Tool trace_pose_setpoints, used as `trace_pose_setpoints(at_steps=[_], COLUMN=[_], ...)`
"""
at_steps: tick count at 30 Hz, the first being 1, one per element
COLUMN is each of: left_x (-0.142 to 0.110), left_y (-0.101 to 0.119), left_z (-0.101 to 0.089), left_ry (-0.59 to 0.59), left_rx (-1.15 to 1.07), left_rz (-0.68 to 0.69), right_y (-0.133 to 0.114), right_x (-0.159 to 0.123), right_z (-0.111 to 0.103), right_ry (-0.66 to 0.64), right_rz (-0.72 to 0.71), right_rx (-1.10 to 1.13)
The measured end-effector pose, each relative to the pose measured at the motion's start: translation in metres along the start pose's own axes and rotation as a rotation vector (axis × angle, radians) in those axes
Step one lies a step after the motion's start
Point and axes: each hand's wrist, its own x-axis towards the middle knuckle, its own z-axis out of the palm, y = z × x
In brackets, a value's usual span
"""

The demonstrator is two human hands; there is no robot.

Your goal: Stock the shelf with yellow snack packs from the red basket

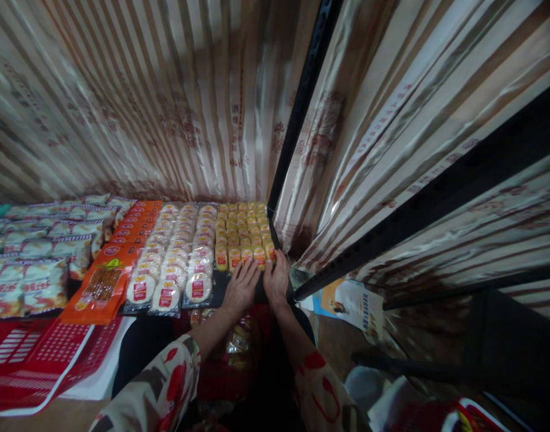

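Observation:
My left hand (241,287) rests with fingers stretched forward against the front row of small yellow snack packs (241,231) on a shelf (214,293). My right hand (277,277) sits right beside it, fingers curled onto the rightmost yellow packs at the shelf's corner. Whether either hand actually grips a pack I cannot make out. Both forearms wear sleeves with a red and cream pattern.
Rows of round white packs with red labels (176,264) lie left of the yellow ones, then orange packets (110,273) and pale bags (36,264). A red basket (41,354) sits at lower left. Striped plastic sheeting (167,102) hangs behind, with black shelf posts (302,102) to the right.

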Motion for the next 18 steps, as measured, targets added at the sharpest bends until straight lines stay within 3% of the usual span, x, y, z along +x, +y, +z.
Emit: trace_pose_setpoints(at_steps=[9, 18], left_x=[0.011, 0.022], left_y=[-0.007, -0.011], left_z=[-0.004, 0.0], left_ry=[-0.041, -0.064], left_rx=[0.022, 0.036], left_rz=[-0.043, -0.111], right_y=[-0.007, -0.021], right_x=[0.037, 0.034], right_z=[0.009, 0.025], right_ry=[-0.115, -0.073], right_rz=[0.067, 0.213], right_rx=[0.053, 0.025])
